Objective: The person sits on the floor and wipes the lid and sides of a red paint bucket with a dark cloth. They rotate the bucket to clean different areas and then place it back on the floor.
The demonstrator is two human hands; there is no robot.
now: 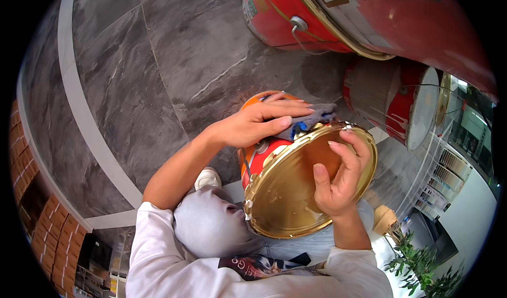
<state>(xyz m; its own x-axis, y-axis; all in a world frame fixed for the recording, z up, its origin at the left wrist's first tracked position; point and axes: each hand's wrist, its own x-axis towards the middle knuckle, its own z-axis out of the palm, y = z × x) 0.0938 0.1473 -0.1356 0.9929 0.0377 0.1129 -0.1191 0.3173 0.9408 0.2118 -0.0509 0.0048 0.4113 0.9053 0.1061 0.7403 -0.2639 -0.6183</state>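
Observation:
My left hand (251, 123) lies over a grey cloth (303, 128) with blue patches, holding it against the upper side of an orange-red metal bucket (266, 158). The bucket is tilted on its side by my lap, its gold round end (280, 192) turned toward the lower right, with a crimped, lumpy rim. My right hand (338, 176) is over that gold end, fingers apart and loosely bent, fingertips near the upper right rim; whether they press on it I cannot tell. The underside of the cloth is hidden.
A large red bucket (322, 20) with a wire handle stands beyond. A smaller red-and-white bucket (401, 108) is at right, behind a clear edge or panel. Grey marble-look floor (116, 76) has a pale strip. Stacked cartons (55, 234) are lower left, a leafy plant (414, 266) lower right.

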